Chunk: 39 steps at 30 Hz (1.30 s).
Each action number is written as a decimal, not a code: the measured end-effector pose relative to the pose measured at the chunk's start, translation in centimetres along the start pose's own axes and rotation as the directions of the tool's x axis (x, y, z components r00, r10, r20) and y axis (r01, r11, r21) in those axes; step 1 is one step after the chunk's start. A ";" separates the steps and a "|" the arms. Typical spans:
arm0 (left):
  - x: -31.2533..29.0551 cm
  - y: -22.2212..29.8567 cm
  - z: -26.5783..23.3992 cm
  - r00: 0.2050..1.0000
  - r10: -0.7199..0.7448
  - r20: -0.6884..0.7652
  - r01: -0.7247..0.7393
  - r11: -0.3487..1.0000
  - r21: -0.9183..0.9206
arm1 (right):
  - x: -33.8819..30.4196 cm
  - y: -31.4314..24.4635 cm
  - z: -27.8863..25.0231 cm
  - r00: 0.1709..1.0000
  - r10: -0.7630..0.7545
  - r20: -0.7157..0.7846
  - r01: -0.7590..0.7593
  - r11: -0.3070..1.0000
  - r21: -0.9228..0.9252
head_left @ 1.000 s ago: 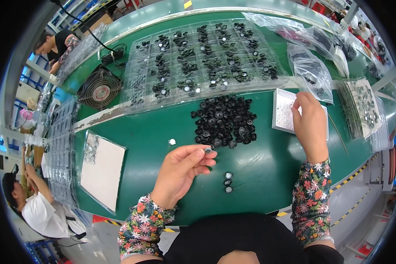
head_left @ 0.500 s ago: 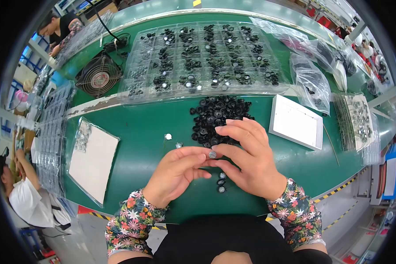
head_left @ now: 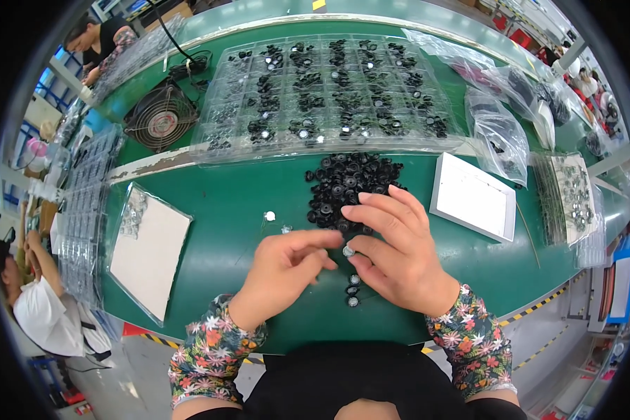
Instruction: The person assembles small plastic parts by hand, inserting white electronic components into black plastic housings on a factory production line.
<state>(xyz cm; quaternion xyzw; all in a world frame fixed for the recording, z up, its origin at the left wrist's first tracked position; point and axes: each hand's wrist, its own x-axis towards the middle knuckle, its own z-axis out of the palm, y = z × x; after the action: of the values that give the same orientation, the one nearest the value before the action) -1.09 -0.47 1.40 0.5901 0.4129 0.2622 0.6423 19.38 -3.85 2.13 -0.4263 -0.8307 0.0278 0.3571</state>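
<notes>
Between the thumb and index finger of my right hand is a small round part with a silvery face. My left hand sits just left of it, thumb and forefinger apart, fingertips slightly blurred, holding nothing I can see. Below the right hand's fingers, a short row of similar round parts lies on the green table. A heap of black round parts spreads beyond my hands, partly covered by the right fingers. Left of the heap lie a white round piece and a small clear piece.
A clear compartment tray with black parts spans the back. A white shallow box is at right; a pale board with small clear pieces at left. A fan stands back left, plastic bags back right. Other people work farther off.
My left hand has let go of the small round part and drawn slightly left and down. The part stays in my right fingers, now turned and a little lower.
</notes>
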 end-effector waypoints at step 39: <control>0.5 -2.0 0.4 0.969 0.241 0.052 -0.201 0.896 -0.396 | -0.6 -1.0 1.5 0.914 0.385 -0.129 -0.275 0.821 0.500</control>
<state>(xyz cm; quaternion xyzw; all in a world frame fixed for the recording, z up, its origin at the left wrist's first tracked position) -0.81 -0.58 -0.71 0.5066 0.2505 0.3803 0.7321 18.00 -4.59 1.03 -0.4647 -0.6659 0.2425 0.5308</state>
